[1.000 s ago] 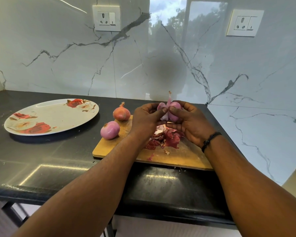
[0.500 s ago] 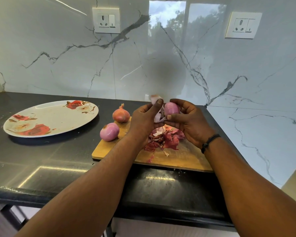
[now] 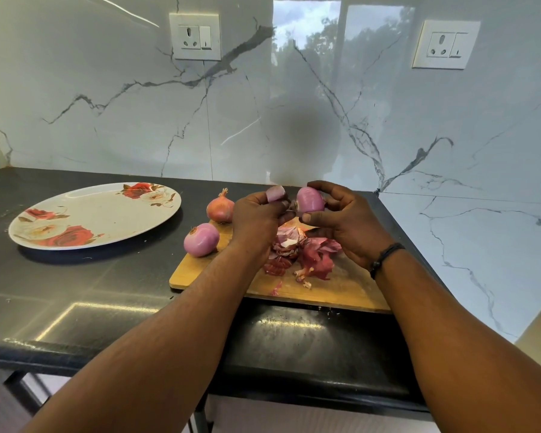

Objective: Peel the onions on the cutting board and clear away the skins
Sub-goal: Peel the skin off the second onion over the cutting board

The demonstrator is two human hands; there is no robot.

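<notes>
The right hand (image 3: pixel 341 220) curls its fingers and thumb round a smooth, glossy pink-purple peeled onion (image 3: pixel 309 200), held above the far edge of the pale wooden rectangular cutting board (image 3: pixel 341 289). Just to its left, the left hand (image 3: pixel 256 217) pinches a curved strip of pale purple onion skin (image 3: pixel 275 193) that stands up from its fingertips, close beside the held onion. Under both hands lies a crumpled heap of papery dark red and pink skins (image 3: pixel 303 251) on the board. A second peeled round pink onion (image 3: pixel 201 239) sits at the board's left edge, and an unpeeled coppery-brown onion with a dry tip (image 3: pixel 220 208) rests behind it. An oval white plate with red rose print (image 3: pixel 94 214) lies well apart on the speckled black stone countertop (image 3: pixel 75 301), against glossy white veined marble
</notes>
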